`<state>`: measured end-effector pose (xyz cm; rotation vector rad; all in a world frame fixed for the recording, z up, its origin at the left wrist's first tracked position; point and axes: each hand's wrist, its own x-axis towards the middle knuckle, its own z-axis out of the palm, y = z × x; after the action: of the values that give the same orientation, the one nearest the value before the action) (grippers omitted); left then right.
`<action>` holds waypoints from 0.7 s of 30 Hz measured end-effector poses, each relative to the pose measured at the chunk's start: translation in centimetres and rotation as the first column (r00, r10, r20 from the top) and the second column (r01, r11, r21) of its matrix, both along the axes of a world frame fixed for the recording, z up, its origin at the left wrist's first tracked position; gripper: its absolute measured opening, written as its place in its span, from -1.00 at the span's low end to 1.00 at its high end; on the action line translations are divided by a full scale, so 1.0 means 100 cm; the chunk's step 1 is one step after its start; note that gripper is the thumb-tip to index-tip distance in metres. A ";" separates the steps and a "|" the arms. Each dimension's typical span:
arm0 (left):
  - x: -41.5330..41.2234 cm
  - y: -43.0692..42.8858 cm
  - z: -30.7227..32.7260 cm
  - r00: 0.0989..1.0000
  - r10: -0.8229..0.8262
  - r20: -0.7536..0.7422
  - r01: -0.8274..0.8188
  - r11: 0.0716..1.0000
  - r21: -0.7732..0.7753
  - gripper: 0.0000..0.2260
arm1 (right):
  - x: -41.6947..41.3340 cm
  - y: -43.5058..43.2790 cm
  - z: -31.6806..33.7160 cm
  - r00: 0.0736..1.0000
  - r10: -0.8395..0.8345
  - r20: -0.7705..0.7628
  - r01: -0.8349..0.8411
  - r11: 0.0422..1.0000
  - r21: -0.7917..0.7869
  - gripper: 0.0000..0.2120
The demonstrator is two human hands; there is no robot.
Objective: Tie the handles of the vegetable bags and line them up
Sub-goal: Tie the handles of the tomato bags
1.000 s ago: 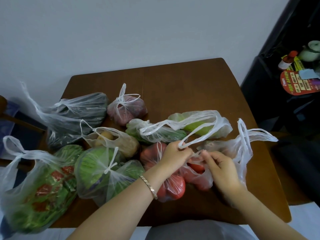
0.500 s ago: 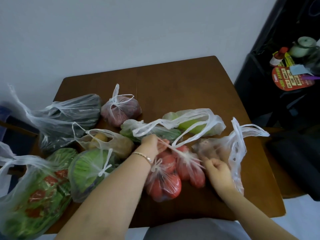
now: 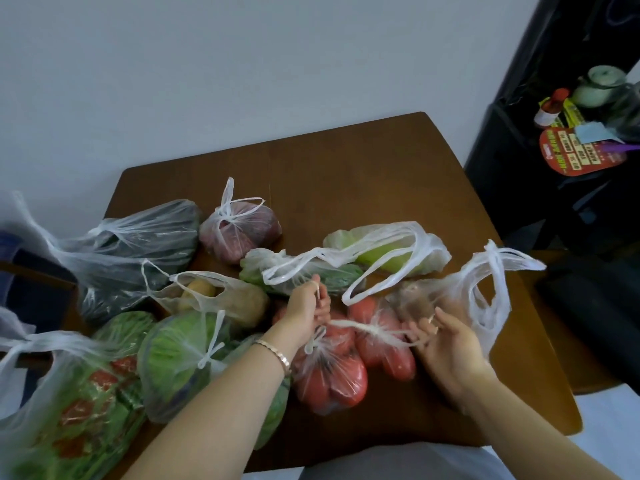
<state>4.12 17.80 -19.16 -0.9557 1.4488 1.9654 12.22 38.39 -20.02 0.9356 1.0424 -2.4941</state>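
A brown wooden table against a pale wall carries the vegetable bags. The left hand and right hand each grip one twisted handle of the tomato bag, which lies between them, handles pulled apart

Thin, crinkled, translucent plastic bags with a faint sheen lie on a smooth brown wood table of dull satin finish; a shiny metal bracelet shows near the table's front edge; behind the table, a matt pale wall.
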 end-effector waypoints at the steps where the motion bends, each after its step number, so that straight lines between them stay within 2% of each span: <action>1: -0.001 -0.002 0.001 0.999 -0.054 0.002 0.054 0.995 -0.089 -0.55 | 0.001 0.001 -0.005 0.999 -0.014 0.038 0.014 1.000 0.003 -0.75; 3: -0.002 -0.001 0.005 0.988 -0.151 0.009 0.149 0.962 -0.229 -0.62 | 0.002 0.001 -0.012 0.991 -0.031 0.128 0.014 0.991 0.130 -0.66; 6: 0.000 0.014 0.004 0.895 -0.439 -0.075 0.369 0.826 -0.426 -0.60 | -0.006 -0.005 -0.004 0.994 0.032 0.104 -0.064 0.946 0.318 -0.92; 8: 0.006 0.027 0.015 0.777 -0.619 -0.112 0.519 0.731 -0.443 -0.62 | -0.018 -0.012 0.013 0.988 0.154 0.006 -0.138 0.866 0.480 -0.83; 10: 0.009 0.035 0.032 0.699 -0.704 -0.130 0.631 0.691 -0.352 -0.63 | -0.032 -0.021 0.031 0.963 0.245 -0.109 -0.147 0.823 0.549 -0.81; 11: 0.011 0.041 0.041 0.693 -0.709 -0.126 0.655 0.694 -0.298 -0.66 | -0.039 -0.023 0.036 0.940 0.307 -0.151 -0.163 0.790 0.592 -0.78; 12: 0.015 0.049 0.057 0.726 -0.682 -0.088 0.643 0.719 -0.264 -0.65 | -0.042 -0.025 0.039 0.914 0.379 -0.146 -0.200 0.733 0.650 -0.76; 13: 0.019 0.053 0.069 0.732 -0.681 -0.038 0.653 0.715 -0.250 -0.58 | -0.043 -0.026 0.039 0.892 0.433 -0.132 -0.224 0.675 0.703 -0.76; 14: 0.017 0.052 0.064 0.731 -0.679 -0.065 0.651 0.723 -0.231 -0.57 | -0.043 -0.025 0.032 0.888 0.446 -0.111 -0.234 0.647 0.725 -0.78; 17: 0.015 0.039 0.024 0.787 -0.602 -0.134 0.571 0.793 -0.210 -0.54 | -0.035 -0.023 0.009 0.915 0.399 -0.056 -0.246 0.662 0.708 -0.85; 19: 0.020 0.033 0.018 0.812 -0.566 -0.144 0.537 0.820 -0.199 -0.46 | -0.025 -0.024 -0.002 0.897 0.443 0.014 -0.306 0.596 0.742 -0.86; 21: 0.024 0.033 0.014 0.810 -0.555 -0.190 0.529 0.831 -0.173 -0.38 | -0.016 -0.032 -0.005 0.828 0.559 0.052 -0.387 0.501 0.774 -0.86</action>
<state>6.56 21.08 -17.76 -0.2878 1.7409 1.6072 10.66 35.20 -20.56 0.4194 2.1803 -1.6535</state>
